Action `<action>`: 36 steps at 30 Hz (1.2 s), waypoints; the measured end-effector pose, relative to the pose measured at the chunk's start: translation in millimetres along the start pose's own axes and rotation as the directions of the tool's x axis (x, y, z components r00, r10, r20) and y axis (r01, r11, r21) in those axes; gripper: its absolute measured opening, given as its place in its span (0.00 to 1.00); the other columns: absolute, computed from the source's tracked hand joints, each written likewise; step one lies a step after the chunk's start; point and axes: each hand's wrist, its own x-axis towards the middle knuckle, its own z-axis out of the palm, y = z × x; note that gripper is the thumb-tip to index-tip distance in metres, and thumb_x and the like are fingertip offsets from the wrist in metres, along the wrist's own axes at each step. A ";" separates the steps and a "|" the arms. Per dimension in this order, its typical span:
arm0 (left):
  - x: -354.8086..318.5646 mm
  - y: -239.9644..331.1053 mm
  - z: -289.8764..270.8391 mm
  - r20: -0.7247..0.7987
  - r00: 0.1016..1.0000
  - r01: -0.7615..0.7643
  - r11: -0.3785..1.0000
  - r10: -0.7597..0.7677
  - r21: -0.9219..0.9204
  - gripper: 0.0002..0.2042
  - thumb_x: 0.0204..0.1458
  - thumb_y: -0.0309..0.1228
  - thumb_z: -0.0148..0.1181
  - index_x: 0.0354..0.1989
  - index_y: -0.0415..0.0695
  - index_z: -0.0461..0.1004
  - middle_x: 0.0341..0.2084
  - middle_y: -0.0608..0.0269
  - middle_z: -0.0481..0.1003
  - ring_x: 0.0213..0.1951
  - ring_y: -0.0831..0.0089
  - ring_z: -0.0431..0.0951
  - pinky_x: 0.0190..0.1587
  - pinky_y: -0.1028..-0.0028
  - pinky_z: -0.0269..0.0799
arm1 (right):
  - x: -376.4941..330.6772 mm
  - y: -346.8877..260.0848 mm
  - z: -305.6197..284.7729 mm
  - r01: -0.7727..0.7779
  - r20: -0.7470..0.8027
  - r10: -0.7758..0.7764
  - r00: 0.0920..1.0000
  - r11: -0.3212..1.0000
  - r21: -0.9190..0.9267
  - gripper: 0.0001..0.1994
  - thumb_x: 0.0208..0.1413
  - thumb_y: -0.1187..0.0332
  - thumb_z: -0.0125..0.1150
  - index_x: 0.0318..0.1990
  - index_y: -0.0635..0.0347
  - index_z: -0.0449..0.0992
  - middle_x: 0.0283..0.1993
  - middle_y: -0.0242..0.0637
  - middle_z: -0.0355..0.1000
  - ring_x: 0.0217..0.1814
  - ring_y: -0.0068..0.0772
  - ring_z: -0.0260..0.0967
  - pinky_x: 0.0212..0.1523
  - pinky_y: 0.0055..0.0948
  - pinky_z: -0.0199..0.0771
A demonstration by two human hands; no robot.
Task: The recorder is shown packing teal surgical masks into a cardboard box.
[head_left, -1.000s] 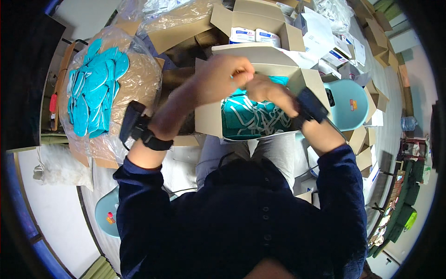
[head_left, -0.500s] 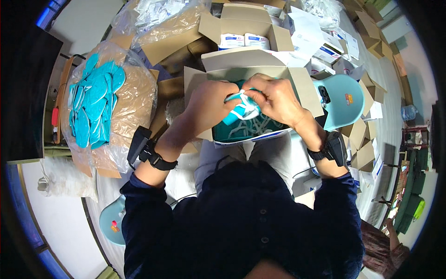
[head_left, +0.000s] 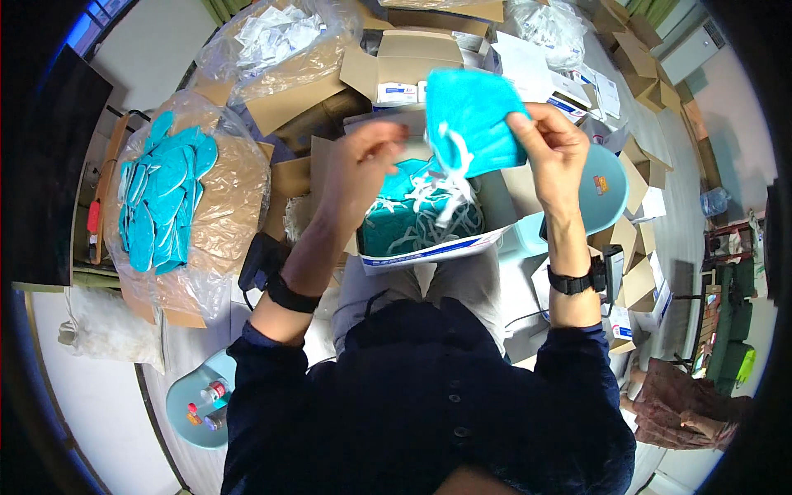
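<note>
Head view: teal mask (head_left: 474, 115) held up over the open box (head_left: 429, 247) on the lap, right hand (head_left: 554, 148) fingers pinched shut on its right edge, left hand (head_left: 363, 161) fingers closed on a white strap (head_left: 441, 153). Probably light, soft and floppy, straps prone to tangling; best gripped at an edge. More masks (head_left: 161, 198) bagged at far left.

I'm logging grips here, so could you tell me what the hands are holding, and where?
The right hand pinches a teal face mask by its right edge. The left hand seems to pull its white strap, though that grip is unclear.
</note>
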 end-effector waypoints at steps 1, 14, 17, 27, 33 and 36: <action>4.9 2.7 1.7 -0.105 0.994 -0.013 0.999 0.017 0.036 0.10 0.58 0.27 0.56 0.46 0.39 0.75 0.39 0.62 0.79 0.40 0.79 0.77 0.39 0.78 0.73 | 2.2 -0.7 -5.8 0.050 0.095 -0.026 0.995 0.965 -0.259 0.05 0.55 0.72 0.64 0.37 0.64 0.80 0.24 0.27 0.73 0.23 0.13 0.62 0.25 0.16 0.63; 20.5 12.8 47.4 0.070 0.997 0.052 0.981 -0.039 -0.185 0.07 0.52 0.27 0.63 0.37 0.38 0.76 0.32 0.64 0.78 0.37 0.79 0.75 0.38 0.77 0.69 | 16.3 -1.6 -18.9 -0.049 0.102 0.071 0.992 0.977 -0.206 0.07 0.54 0.70 0.66 0.35 0.66 0.80 0.22 0.24 0.71 0.23 0.11 0.61 0.24 0.15 0.61; 18.2 19.8 45.5 0.221 0.959 0.214 0.966 -0.179 -0.142 0.07 0.54 0.29 0.61 0.38 0.38 0.77 0.32 0.68 0.76 0.36 0.81 0.72 0.37 0.80 0.67 | 19.4 3.4 -27.5 -0.100 0.068 0.112 0.991 0.983 -0.156 0.07 0.55 0.70 0.65 0.34 0.67 0.80 0.24 0.27 0.75 0.23 0.11 0.65 0.25 0.14 0.64; -2.4 27.3 41.4 0.279 0.958 0.005 0.973 0.061 -0.230 0.07 0.60 0.28 0.54 0.38 0.38 0.75 0.33 0.65 0.76 0.36 0.78 0.73 0.43 0.76 0.69 | 31.5 31.1 -55.5 -0.337 0.020 0.344 0.939 0.929 -0.155 0.07 0.55 0.69 0.65 0.31 0.65 0.80 0.23 0.27 0.74 0.22 0.12 0.62 0.23 0.16 0.60; 13.5 30.5 -6.5 0.085 0.886 -0.463 0.868 0.455 0.179 0.07 0.60 0.25 0.49 0.36 0.38 0.75 0.32 0.60 0.77 0.35 0.75 0.74 0.40 0.76 0.70 | 18.4 83.8 -67.6 -0.379 0.044 0.395 0.917 0.902 -0.205 0.08 0.55 0.71 0.65 0.25 0.63 0.79 0.21 0.24 0.72 0.21 0.11 0.59 0.21 0.18 0.58; 13.3 42.3 16.7 0.355 0.905 -0.174 0.966 0.234 -0.193 0.08 0.62 0.31 0.50 0.41 0.39 0.72 0.33 0.57 0.75 0.37 0.70 0.74 0.38 0.74 0.69 | 11.7 89.5 -58.2 -0.100 0.069 0.200 0.977 0.725 -0.682 0.14 0.50 0.70 0.66 0.44 0.64 0.78 0.36 0.43 0.79 0.28 0.30 0.73 0.35 0.29 0.73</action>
